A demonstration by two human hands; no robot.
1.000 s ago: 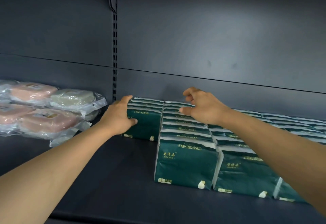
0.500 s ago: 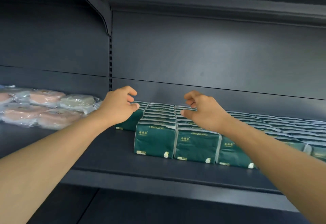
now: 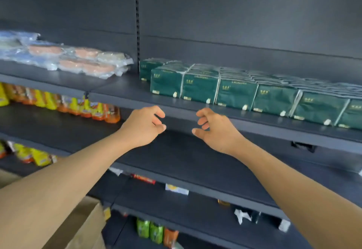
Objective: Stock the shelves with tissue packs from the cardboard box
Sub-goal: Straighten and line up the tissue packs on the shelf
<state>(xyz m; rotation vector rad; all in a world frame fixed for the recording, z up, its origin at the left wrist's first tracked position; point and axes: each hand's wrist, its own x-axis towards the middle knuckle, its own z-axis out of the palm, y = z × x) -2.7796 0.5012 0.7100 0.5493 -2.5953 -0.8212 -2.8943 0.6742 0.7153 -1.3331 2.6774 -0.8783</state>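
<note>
Above both hands, green tissue packs (image 3: 199, 88) sit in rows on the shelf (image 3: 121, 94); left hand (image 3: 143, 126) & right hand (image 3: 214, 130) hang just below its front edge, apart, fingers loosely curled, holding nothing. Looks like btwn packs: next move prob. down-left to the cardboard box (image 3: 84, 227) for another.

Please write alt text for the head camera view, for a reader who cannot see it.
Two empty hands, left and right, hover with loosely curled fingers below a dark shelf holding a row of green tissue packs. A cardboard box sits at lower left.
</note>
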